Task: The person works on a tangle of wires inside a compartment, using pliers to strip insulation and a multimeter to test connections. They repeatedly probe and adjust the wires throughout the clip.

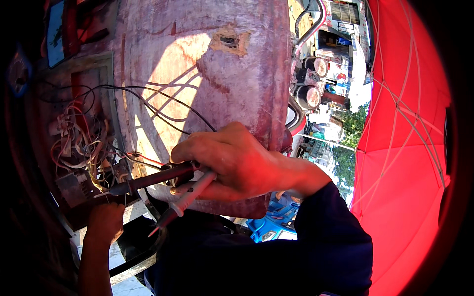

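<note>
My right hand (232, 163) is closed around two pen-shaped test probes, above the edge of a worn board. The dark probe (148, 180) points left, its thin tip just above my left hand. The grey-handled probe (195, 192) slants down and left to a reddish pointed end. Thin black leads (163, 92) arc across the board toward my right hand. My left hand (106, 222) is low on the left in shadow, fingers drawn together near the probe tip; whatever they pinch is too small to name. Just above it is a tangle of loose wires (91, 148) in an open recess.
The scuffed, paint-stained board (247, 93) fills the middle, with a ragged hole (229, 42) near its top. A grey finned block (74, 189) sits below the wires. A red canopy with thin ribs (410, 148) covers the right. A blue vehicle (276, 222) shows beyond my arm.
</note>
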A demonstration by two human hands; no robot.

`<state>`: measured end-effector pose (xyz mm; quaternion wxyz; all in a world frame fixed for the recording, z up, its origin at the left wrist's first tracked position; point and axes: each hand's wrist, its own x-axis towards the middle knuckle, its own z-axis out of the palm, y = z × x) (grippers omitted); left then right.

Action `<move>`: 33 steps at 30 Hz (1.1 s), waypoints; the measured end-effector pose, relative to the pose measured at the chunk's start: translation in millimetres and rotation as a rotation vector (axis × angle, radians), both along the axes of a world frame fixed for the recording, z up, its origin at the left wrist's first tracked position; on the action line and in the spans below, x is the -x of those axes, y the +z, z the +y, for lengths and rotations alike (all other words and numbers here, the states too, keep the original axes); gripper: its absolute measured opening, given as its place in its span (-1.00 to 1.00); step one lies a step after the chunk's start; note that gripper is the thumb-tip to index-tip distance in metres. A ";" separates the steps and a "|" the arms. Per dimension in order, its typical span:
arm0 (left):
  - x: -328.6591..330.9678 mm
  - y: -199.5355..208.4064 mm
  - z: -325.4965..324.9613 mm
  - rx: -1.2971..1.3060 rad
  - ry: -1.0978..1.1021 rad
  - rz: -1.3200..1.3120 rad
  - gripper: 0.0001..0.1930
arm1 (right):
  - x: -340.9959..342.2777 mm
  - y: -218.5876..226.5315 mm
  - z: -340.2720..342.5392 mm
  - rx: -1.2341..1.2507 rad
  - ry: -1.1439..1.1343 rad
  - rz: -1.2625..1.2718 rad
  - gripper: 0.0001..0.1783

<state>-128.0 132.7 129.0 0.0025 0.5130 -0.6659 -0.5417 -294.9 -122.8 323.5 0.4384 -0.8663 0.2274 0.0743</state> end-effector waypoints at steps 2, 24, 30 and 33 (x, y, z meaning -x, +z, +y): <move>-1.9 -6.4 2.9 0.014 0.032 0.024 -0.96 | -1.3 0.9 -1.1 -0.019 -0.020 -0.018 -0.55; -6.1 -34.2 19.1 0.027 0.140 0.033 -0.98 | -1.2 2.2 -4.1 -0.006 -0.065 -0.114 -0.54; -12.7 -42.8 22.7 0.030 0.277 0.002 -0.86 | -1.1 3.5 -5.7 0.013 -0.060 -0.153 -0.53; -21.5 -31.4 15.8 0.038 0.378 0.065 -0.86 | -0.9 1.9 -7.1 0.005 -0.063 -0.186 -0.53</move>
